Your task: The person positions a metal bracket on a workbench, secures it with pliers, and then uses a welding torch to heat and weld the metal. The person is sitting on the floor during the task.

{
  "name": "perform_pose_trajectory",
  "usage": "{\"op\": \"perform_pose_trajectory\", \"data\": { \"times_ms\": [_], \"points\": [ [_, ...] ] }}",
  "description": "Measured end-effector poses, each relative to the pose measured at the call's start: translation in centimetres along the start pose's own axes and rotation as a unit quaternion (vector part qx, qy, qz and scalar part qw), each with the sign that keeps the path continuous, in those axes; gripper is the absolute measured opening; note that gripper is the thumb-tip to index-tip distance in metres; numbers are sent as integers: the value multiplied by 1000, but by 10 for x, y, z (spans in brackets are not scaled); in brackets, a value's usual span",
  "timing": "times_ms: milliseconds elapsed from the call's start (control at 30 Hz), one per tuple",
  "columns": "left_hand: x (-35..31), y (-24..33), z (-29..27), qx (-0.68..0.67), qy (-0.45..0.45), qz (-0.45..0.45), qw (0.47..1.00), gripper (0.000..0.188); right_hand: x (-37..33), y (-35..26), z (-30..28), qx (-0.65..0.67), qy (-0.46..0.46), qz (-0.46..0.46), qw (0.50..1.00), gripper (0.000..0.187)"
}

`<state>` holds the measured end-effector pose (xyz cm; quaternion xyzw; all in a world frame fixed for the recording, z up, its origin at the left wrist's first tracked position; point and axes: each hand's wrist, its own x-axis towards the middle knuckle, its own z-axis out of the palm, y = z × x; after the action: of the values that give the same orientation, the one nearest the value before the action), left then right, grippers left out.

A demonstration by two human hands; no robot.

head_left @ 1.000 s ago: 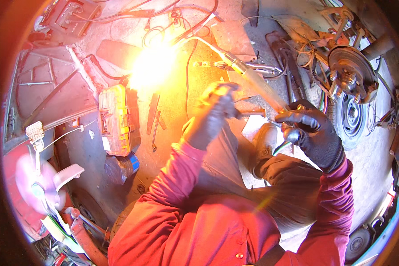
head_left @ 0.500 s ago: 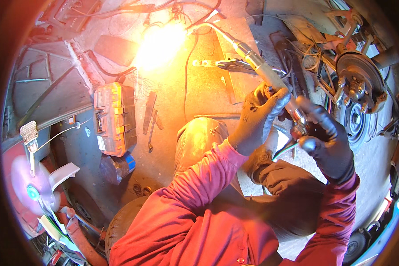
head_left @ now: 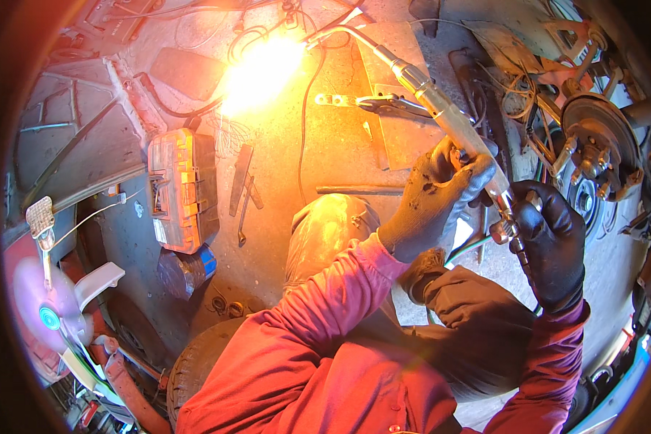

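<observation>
A gas torch [head_left: 447,116] slants across the upper right, its bent nozzle pointing up and left. At the nozzle's end glows a large white-orange flare [head_left: 264,76] that hides what lies behind it. My gloved left hand [head_left: 437,192] is closed around the torch's handle. Beside the valves at the rear end, my gloved right hand [head_left: 550,242] has its fingers bent around a small metal valve knob [head_left: 534,200]. A red knob [head_left: 498,231] shows at the torch's near side. Beyond the left hand, locking pliers [head_left: 394,105] lie by a metal strip with holes [head_left: 333,100].
An orange-lidded toolbox [head_left: 188,192] stands left of my knee, with a wrench [head_left: 243,224] on the floor beside it. A small fan [head_left: 49,317] spins at far left. A brake drum assembly [head_left: 600,145] sits at right. Cables [head_left: 307,123] cross the floor; a tyre [head_left: 202,354] lies lower left.
The torch and my left hand have shifted slightly right and down. My right hand, spread beside the torch's rear before, has closed its fingers at the valves.
</observation>
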<state>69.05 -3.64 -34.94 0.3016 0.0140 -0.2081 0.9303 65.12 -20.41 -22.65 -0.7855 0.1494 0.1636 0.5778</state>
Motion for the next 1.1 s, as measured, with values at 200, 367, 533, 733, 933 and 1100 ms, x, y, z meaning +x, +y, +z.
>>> {"op": "perform_pose_trajectory", "data": {
  "times_ms": [200,367,533,733,933,1100],
  "points": [
    [-5,-1,-7,-1,2,12,1000,16,1,3,-1,-17,-22,-39,999,54],
    [-9,0,-13,-9,2,11,1000,16,3,4,1,2,-59,-43,997,59],
    [-8,5,-12,-48,24,-2,999,14,0,2,11,11,-51,-25,998,56],
    [-9,13,-10,-1,38,11,999,20,-1,-4,17,35,-71,-4,997,58],
    [-7,16,-15,142,42,63,987,23,-1,-3,11,48,-28,11,998,42],
    [-32,13,1,325,-22,200,924,48,2,-2,4,19,14,-15,1000,33]
  ]
}}
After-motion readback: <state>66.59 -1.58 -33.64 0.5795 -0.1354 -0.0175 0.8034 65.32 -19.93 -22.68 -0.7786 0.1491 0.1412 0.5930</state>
